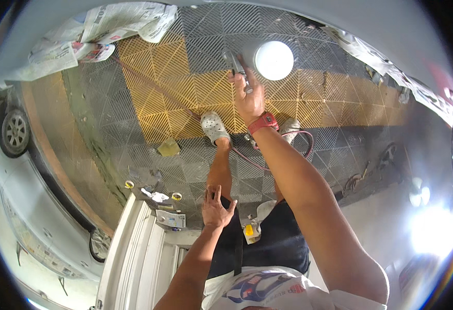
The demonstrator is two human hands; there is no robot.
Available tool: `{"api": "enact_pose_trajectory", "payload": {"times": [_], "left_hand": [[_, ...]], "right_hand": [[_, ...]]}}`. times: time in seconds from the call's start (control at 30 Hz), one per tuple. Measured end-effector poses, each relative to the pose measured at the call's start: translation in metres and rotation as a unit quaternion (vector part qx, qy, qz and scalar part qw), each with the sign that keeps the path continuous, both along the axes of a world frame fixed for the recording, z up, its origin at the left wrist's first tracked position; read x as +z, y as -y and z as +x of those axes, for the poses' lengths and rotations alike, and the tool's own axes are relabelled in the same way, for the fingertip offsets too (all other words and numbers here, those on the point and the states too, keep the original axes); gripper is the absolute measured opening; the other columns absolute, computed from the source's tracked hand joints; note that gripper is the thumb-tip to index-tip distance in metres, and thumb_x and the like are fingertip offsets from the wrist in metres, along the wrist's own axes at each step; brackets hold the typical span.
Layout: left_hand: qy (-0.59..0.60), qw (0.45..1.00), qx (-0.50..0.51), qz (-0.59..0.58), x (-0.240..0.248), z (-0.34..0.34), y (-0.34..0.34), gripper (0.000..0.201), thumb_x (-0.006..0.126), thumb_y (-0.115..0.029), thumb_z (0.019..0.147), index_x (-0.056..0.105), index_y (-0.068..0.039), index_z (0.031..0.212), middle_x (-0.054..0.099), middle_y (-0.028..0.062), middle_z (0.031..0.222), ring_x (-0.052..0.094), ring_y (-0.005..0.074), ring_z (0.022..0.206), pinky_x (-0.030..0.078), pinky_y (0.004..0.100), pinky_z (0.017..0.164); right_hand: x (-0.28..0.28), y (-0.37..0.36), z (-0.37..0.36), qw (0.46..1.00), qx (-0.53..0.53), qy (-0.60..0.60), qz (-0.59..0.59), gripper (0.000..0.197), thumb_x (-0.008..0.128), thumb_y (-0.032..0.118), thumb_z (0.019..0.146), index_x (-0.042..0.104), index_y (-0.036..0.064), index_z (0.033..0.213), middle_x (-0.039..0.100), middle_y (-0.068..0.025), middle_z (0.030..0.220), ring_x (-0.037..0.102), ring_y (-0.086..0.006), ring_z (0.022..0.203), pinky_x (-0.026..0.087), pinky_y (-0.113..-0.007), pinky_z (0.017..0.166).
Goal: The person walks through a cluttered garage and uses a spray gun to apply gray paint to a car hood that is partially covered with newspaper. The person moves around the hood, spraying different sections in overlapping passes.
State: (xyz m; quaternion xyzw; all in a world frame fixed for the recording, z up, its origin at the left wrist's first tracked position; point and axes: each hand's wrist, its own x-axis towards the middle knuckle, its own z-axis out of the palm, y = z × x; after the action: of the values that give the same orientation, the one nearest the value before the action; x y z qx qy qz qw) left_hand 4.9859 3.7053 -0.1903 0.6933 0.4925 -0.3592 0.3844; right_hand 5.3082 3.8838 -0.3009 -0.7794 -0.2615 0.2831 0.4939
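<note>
A grey car (25, 170) flanks a workshop floor of grey and yellow grid tiles (185, 72), newspaper (107, 26) crumpled at its far edge. The person's right hand (249, 98) — red watch (263, 123) at the wrist — is closed around a spray gun (260, 59), held out well ahead of the body, its metal body running up and away from the fist, its pale round cup glaring beside it. The left hand (217, 206) hangs much nearer the body, fingers spread and empty — rolls of tape (177, 196) lie near it on the floor.
</note>
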Motion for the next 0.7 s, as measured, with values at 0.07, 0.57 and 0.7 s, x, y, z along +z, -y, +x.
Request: {"api": "enact_pose_trajectory", "payload": {"times": [0.07, 0.57, 0.7], "left_hand": [[-0.008, 1.000, 0.009, 0.005, 0.001, 0.006, 0.007, 0.091, 0.074, -0.059, 0.092, 0.043, -0.009, 0.162, 0.040, 0.0305, 0.164, 0.039, 0.0460, 0.153, 0.037, 0.0543, 0.126], [-0.034, 0.999, 0.012, 0.028, -0.015, 0.034, 0.050, 0.078, 0.078, -0.051, 0.085, 0.059, -0.010, 0.149, 0.045, 0.0197, 0.163, 0.042, 0.0407, 0.153, 0.043, 0.0578, 0.118], [-0.068, 0.997, -0.023, 0.025, -0.013, 0.050, 0.052, 0.074, 0.077, -0.051, 0.087, 0.061, -0.010, 0.147, 0.046, 0.0175, 0.163, 0.041, 0.0372, 0.154, 0.043, 0.0557, 0.119]], "right_hand": [[-0.007, -0.006, -0.005, 1.000, 0.007, -0.007, 0.018, 0.068, 0.055, 0.052, 0.110, 0.054, 0.0028, 0.156, 0.076, -0.0175, 0.122, 0.072, -0.0302, 0.116, 0.054, -0.043, 0.102], [-0.041, 0.012, 0.100, 0.973, -0.147, -0.153, 0.090, 0.063, 0.059, 0.043, 0.111, 0.060, -0.0155, 0.133, 0.074, -0.0072, 0.083, 0.065, -0.0122, 0.075, 0.053, -0.029, 0.076], [-0.038, 0.073, 0.164, 0.968, -0.217, -0.122, 0.040, 0.059, 0.049, 0.057, 0.112, 0.063, 0.0010, 0.123, 0.075, -0.0063, 0.093, 0.061, -0.0124, 0.062, 0.045, -0.024, 0.049]]}}
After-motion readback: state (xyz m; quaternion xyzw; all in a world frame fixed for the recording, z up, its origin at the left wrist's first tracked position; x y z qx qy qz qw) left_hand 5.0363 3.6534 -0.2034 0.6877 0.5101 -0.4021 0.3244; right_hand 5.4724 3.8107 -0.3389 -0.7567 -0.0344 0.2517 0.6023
